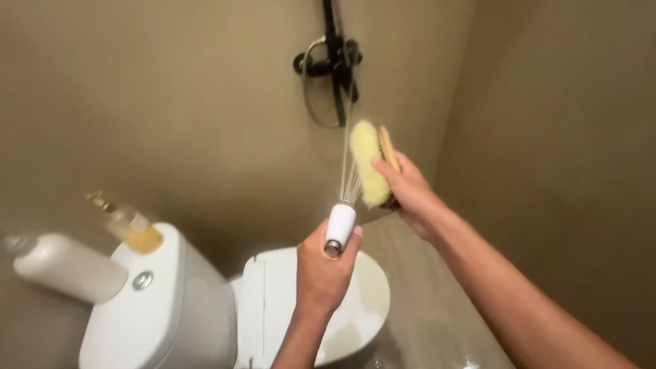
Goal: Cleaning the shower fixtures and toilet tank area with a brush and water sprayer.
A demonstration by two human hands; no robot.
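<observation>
Up near the middle of the view, the left hand (324, 263) is wrapped in a fist around a small white handheld sprayer head (339, 227), thumb pressed along its side, and thin jets of water (347, 147) shoot from it toward the far wall. Just to the right, the right hand (408, 189) grips a wooden-backed scrubbing brush with pale yellow bristles (365, 162), fingers curled over the wooden back and the thumb on the bristle side; the bristles face left, right beside the water jets. Below both hands sits a white toilet with its lid closed (283, 301), and to the left its white cistern (167, 301) carries a clear bottle of amber liquid (130, 225) and a white bottle lying on its side (68, 268). On the far beige wall hangs a black shower fitting with a looped hose (333, 65).
</observation>
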